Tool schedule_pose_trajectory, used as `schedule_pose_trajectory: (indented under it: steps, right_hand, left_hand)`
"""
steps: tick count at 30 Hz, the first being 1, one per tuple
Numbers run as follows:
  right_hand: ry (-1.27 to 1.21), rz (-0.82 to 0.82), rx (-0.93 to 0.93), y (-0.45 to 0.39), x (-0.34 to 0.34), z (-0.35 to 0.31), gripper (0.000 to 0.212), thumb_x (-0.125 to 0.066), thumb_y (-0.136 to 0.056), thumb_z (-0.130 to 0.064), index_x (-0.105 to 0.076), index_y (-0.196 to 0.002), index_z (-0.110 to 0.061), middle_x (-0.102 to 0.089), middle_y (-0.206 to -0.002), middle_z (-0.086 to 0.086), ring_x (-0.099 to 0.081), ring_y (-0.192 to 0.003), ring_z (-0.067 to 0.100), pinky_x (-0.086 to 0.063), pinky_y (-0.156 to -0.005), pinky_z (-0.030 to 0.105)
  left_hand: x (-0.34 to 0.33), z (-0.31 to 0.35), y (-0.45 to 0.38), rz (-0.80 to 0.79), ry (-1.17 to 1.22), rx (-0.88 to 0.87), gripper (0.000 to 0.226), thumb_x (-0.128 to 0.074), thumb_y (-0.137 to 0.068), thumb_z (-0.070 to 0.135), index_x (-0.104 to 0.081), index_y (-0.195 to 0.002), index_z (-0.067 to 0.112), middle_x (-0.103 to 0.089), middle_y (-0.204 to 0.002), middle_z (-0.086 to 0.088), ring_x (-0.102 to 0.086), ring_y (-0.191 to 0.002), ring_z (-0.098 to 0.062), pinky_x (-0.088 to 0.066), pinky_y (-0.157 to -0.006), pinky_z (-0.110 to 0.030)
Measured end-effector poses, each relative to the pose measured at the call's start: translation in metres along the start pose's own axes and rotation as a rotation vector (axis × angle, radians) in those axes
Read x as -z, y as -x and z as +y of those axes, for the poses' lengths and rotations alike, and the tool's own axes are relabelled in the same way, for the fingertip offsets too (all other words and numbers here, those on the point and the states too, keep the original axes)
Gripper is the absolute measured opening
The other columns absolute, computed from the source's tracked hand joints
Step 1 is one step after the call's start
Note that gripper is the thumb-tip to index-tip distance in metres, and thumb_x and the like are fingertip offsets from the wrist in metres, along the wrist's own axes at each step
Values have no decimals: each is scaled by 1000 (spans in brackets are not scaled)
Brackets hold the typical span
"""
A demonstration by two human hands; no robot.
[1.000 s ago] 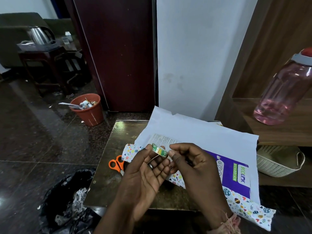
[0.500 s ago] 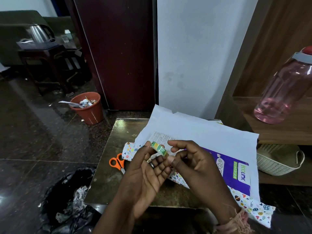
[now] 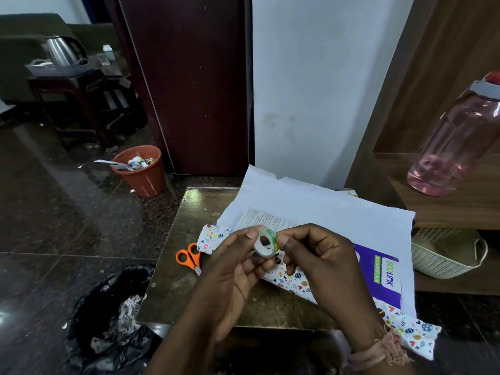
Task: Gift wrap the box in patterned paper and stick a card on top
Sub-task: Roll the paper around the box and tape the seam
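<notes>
You are holding the tape roll (image 3: 266,242) up between both hands, above the near part of the table (image 3: 173,293). Your left hand (image 3: 235,272) is pinching the roll from the left, thumb at its upper edge and fingers curled under it. Your right hand (image 3: 322,263) is closing on its right side, thumb tip pressing against the rim. The roll is small, clear with a white core and a green label, and it is tilting so its hole is facing you.

The box (image 3: 378,272) is lying flat on the table just behind your hands, purple with a white and green label, its far end showing small print. It is resting on the paper (image 3: 311,204), whose white underside is facing up and folding partly over the box. The paper's patterned side, white with coloured eggs and hearts, is showing along the near edge and hanging off the table's right corner.

Orange scissors (image 3: 189,257) are lying on the table, just left of your left hand.

A bin (image 3: 142,173) on the floor is holding paper scraps. A black bag (image 3: 113,320) beside the table is holding crumpled scraps. A cream basket (image 3: 446,255) is sitting under the shelf at right; what is in it you cannot tell. A pink bottle (image 3: 454,142) is standing on that shelf.
</notes>
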State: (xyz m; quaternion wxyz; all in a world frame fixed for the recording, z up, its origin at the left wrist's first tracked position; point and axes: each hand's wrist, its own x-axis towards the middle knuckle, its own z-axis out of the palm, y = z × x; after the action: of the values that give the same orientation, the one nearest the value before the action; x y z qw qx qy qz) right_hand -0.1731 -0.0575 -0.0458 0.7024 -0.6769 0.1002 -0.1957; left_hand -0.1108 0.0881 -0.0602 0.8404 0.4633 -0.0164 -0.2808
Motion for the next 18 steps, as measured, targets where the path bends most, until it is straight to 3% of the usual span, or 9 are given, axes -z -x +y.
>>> schedule_pose_trajectory:
  steps: [2, 4, 7, 11, 18]
  right_hand:
    - [14, -7, -10, 0, 2, 0, 10, -73, -90, -10, -78, -82, -14, -67, -64, 10, -59, -55, 17, -50, -57, 25]
    - [26, 5, -4, -1, 3, 2, 11, -74, -89, -11, -79, -81, -16, -67, -63, 11, -58, -56, 18, -50, -59, 25]
    - [-103, 70, -26, -2, 1, 3, 5, -75, -84, -12, -79, -83, -11, -63, -64, 17, -54, -56, 23, -48, -59, 30]
    - [-243, 85, -79, -3, 0, 5, 16, -74, -77, -18, -80, -87, -6, -60, -68, 20, -51, -60, 26, -46, -57, 33]
    - [-278, 149, -88, -2, -5, 5, 19, -74, -76, -20, -79, -87, -5, -53, -66, 19, -45, -55, 23, -39, -52, 34]
  left_hand:
    - [1, 3, 1, -49, -91, -66, 41, -81, -82, 14, -73, -123, 10, -67, -107, -17, -66, -95, -27, -60, -83, -33]
    - [0, 7, 2, -45, -188, -96, 39, -82, -79, 9, -77, -117, 14, -61, -104, -17, -60, -91, -28, -58, -74, -29]
    - [2, 8, 2, -31, -186, -54, 43, -82, -76, 4, -77, -117, 16, -53, -103, -14, -56, -89, -28, -55, -68, -28]
    - [5, 10, 4, -108, -175, 44, 50, -58, -71, 3, -77, -116, 13, -58, -99, -12, -61, -75, -18, -54, -64, -29]
    - [6, 15, 9, -345, -138, 165, 64, -46, -70, -2, -71, -128, 11, -65, -95, -10, -60, -63, -15, -53, -55, -27]
